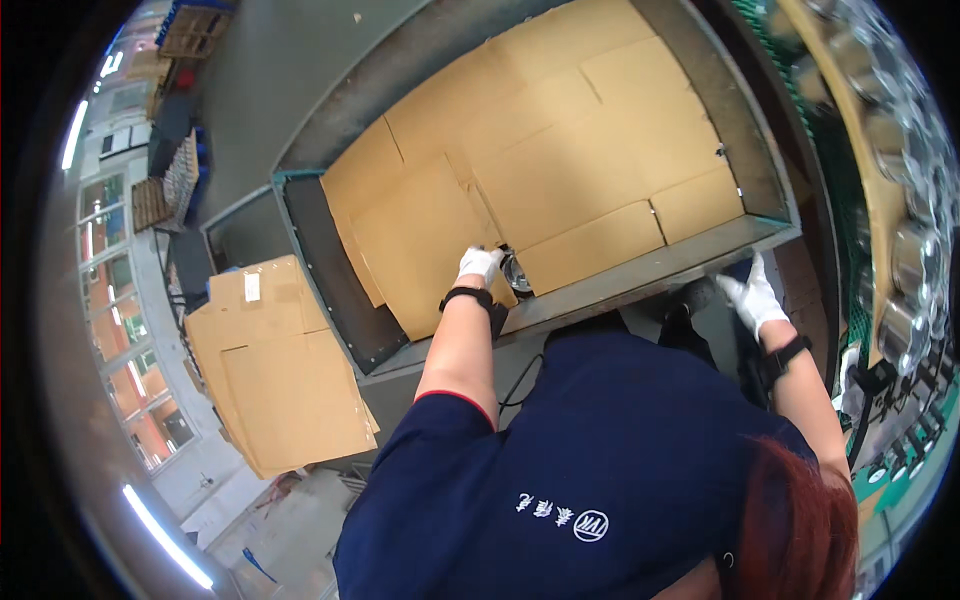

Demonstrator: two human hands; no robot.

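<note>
My left hand (pixel 480 264), in a white glove, is closed at the near edge of the cardboard lining (pixel 590 150) in a large metal-walled bin. Its fingers are at the black end of a small shiny metal piece (pixel 515 274), which stands against the bin's near wall; its exact kind is too small to tell. My right hand (pixel 756 298), also gloved in white, is off to the right outside the bin's near corner. Its thumb and fingers are spread, and nothing shows in it.
The bin's raised grey rim (pixel 640 285) runs between my body and the cardboard. Flattened cardboard (pixel 285 380) lies left of the bin. On the right, a rack (pixel 850 180) carries several shiny metal vessels. Windows and loaded pallets stand far left.
</note>
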